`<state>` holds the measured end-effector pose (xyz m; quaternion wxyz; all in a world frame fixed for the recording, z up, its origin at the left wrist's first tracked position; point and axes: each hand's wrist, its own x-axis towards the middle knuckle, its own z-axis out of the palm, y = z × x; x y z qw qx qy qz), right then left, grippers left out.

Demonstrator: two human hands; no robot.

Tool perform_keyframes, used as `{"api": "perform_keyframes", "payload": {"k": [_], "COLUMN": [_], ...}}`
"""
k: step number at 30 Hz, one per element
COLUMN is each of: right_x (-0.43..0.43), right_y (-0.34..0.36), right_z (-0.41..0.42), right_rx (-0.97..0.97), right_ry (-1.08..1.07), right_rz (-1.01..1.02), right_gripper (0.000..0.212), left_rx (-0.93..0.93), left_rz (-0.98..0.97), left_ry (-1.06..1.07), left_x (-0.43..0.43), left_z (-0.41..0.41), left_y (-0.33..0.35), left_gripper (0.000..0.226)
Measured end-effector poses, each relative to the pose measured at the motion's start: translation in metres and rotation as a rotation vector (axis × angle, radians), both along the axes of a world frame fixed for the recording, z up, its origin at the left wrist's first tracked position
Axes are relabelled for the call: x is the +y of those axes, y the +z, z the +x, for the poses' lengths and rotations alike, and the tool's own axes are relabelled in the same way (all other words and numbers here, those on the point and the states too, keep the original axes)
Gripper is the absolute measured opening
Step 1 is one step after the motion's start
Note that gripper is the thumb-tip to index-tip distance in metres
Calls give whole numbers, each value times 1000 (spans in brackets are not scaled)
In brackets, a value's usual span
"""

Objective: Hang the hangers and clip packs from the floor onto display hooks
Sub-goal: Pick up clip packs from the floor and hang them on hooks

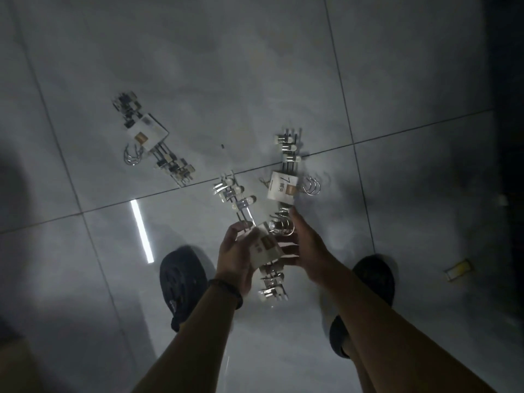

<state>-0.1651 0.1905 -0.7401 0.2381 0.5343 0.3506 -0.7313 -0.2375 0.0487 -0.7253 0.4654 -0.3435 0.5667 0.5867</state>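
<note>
I hold a pack of metal clip hangers (241, 202) above the floor, wrapped in a white paper band (262, 248). My left hand (236, 256) grips the band from the left. My right hand (303, 242) supports it from the right, near its wire hooks (280, 225). A second pack (285, 171) with a white label lies on the tiles just beyond my hands, hooks pointing right. A third pack (154, 140), with darker clips, lies farther left on the floor.
Grey glossy floor tiles (255, 80) with dark grout lines fill the view. My two dark shoes (181, 285) (374, 276) stand below the hands. A small yellow-white scrap (459, 269) lies at right. A dark edge (507, 137) runs along the right side.
</note>
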Motion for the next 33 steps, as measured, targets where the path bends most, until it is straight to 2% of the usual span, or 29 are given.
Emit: {"api": "perform_keyframes", "payload": {"k": [2, 3, 7, 9, 11, 15, 16, 18, 20, 21, 25, 26, 28, 30, 33], "right_x": [6, 8, 11, 13, 21, 50, 59, 76, 93, 101, 126, 129, 131, 130, 131], "right_y": [-5, -5, -5, -6, -6, -6, -8, -14, -17, -17, -15, -16, -16, -16, -14], "right_z": [-2, -2, 10, 23, 33, 48, 53, 62, 69, 71, 78, 79, 83, 86, 92], "right_rx": [87, 128, 220, 192, 125, 37, 34, 32, 10, 0, -19, -17, -21, -21, -14], "right_ry": [2, 2, 147, 154, 108, -43, -56, -66, -90, -106, -121, -125, -144, -134, -21], "right_rz": [-55, -41, 219, 333, 424, 572, 622, 694, 715, 719, 740, 743, 722, 707, 698], "right_gripper": [77, 70, 11, 6, 10, 14, 15, 23, 28, 28, 23, 23, 23, 23, 22], "left_rx": [37, 50, 45, 26, 162, 725, 848, 1000, 1046, 1060, 1099, 1113, 1207, 1260, 1179], "left_rz": [8, 11, 41, 79, -7, -335, -351, -266, -199, -249, -632, -701, -813, -844, -821], "left_ry": [3, -4, -51, -151, -444, -1142, -1325, -1637, -1869, -1953, -2029, -2020, -1943, -1899, -1917], "left_x": [10, 16, 37, 47, 56, 83, 95, 123, 143, 149, 146, 144, 140, 137, 136], "left_z": [-4, -6, -15, -20, -25, -40, -44, -50, -49, -47, -41, -40, -39, -41, -45], "left_y": [-3, -5, -11, -14, -24, -61, -68, -81, -90, -96, -109, -111, -117, -121, -118], "left_gripper": [12, 11, 19, 25, 28, 35, 40, 48, 57, 62, 86, 83, 59, 39, 42]}}
